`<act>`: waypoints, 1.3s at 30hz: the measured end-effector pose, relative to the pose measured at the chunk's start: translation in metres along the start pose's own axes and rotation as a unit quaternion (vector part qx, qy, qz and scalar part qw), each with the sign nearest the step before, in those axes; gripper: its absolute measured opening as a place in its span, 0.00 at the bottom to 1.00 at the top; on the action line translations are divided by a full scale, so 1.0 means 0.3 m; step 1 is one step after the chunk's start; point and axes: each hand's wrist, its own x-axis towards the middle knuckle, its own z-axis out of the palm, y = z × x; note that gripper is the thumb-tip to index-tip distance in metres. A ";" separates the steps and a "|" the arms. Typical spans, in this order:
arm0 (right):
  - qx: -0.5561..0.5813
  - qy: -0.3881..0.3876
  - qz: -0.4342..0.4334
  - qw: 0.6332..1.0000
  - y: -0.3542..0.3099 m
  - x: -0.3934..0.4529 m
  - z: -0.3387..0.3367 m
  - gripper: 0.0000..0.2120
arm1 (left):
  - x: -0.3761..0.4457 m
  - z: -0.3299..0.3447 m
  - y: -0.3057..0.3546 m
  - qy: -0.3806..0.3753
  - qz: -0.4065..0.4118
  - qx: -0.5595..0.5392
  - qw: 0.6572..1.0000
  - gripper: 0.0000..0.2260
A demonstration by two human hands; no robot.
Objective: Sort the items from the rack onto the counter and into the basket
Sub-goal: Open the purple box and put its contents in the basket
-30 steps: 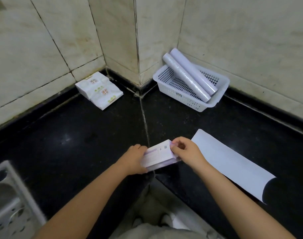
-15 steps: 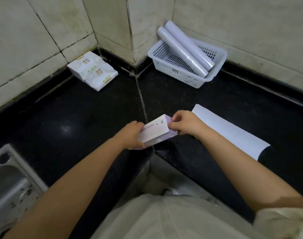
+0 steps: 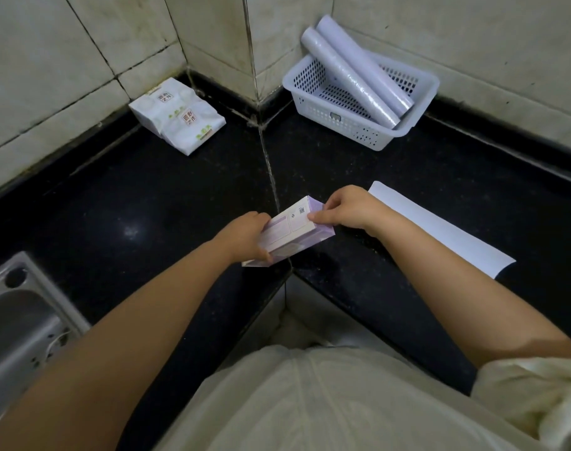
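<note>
Fingers of the right hand pinch the far end of a lilac and white box, thumb on its top face, while the left hand closes around the near end with its fingers curled under the lower edge. The box sits between the two hands, tilted, over the inner corner of the black worktop; whether its lower edge touches the stone I cannot tell.

It looks like thin card: light, stiff along its length, easily dented at the corners (the printed faces may be a little slick). Holding it by both short ends, as now, seems the safest grip; one hand around the middle would likely do as well.

Just beyond the right hand lies a flat white sheet. Further off, past the fingers toward the wall, a white basket holds two pale rolls leaning on its rim. Well away from the left hand, against the tiles, lie white tissue packs. A steel sink sits near the left forearm.
</note>
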 end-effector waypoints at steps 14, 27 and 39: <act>-0.102 -0.007 -0.013 0.995 -0.046 0.024 0.002 0.22 | -0.031 0.008 0.006 0.020 -0.016 -0.015 1.000 0.26; -0.173 -0.034 0.016 0.984 -0.110 0.010 0.011 0.19 | -0.033 0.008 -0.012 0.010 -0.004 -0.044 0.999 0.27; 0.014 -0.011 0.025 1.000 -0.002 0.017 -0.012 0.09 | -0.005 0.014 0.003 0.012 0.010 -0.015 1.000 0.27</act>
